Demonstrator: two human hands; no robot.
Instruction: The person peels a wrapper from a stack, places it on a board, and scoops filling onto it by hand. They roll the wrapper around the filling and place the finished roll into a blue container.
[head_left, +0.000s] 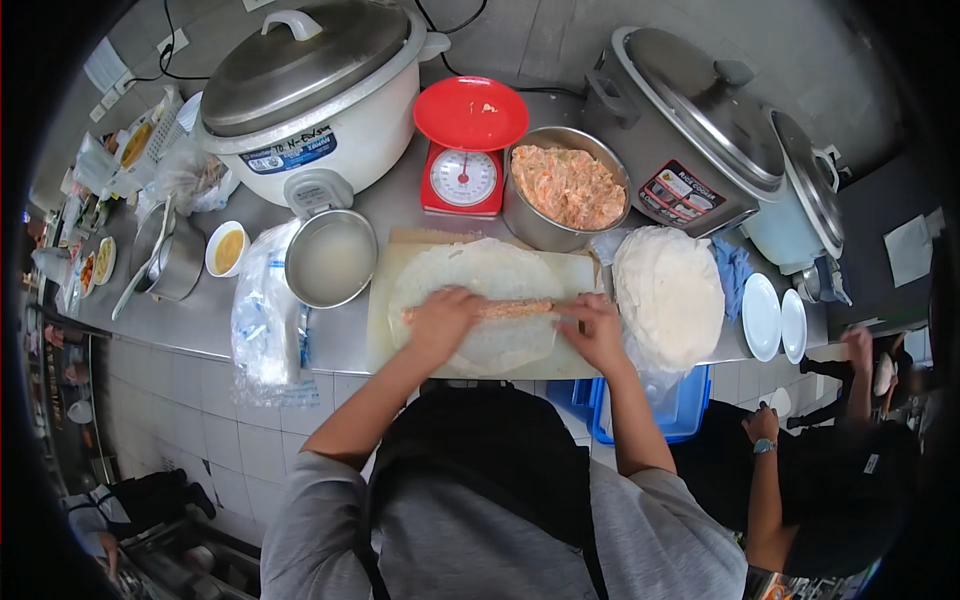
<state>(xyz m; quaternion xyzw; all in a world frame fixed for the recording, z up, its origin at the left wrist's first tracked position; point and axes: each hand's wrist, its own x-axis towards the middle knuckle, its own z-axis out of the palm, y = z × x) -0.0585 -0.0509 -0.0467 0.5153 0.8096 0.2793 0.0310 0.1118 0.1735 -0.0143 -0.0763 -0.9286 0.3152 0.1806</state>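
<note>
A long strip of minced meat filling [515, 310] lies across a thin, round, pale wrapper [480, 352] on a cutting board [577, 272]. My left hand [446, 320] curls over the strip's left part, fingers pressed together. At its right end my right hand [592, 325] closes around the tip with thumb and fingers. To the right of the board rises a stack of round wrappers [668, 295]. Behind the board stands a metal pot of minced filling [568, 188], with flecks of orange in it.
A red kitchen scale [463, 180] stands behind the board, between rice cookers [310, 120]. On the left are a pan of cloudy liquid [332, 258], plastic bags [262, 300] and a bowl of yellow liquid [228, 248]. Plates [761, 317] sit right. A person [850, 480] stands close on my right.
</note>
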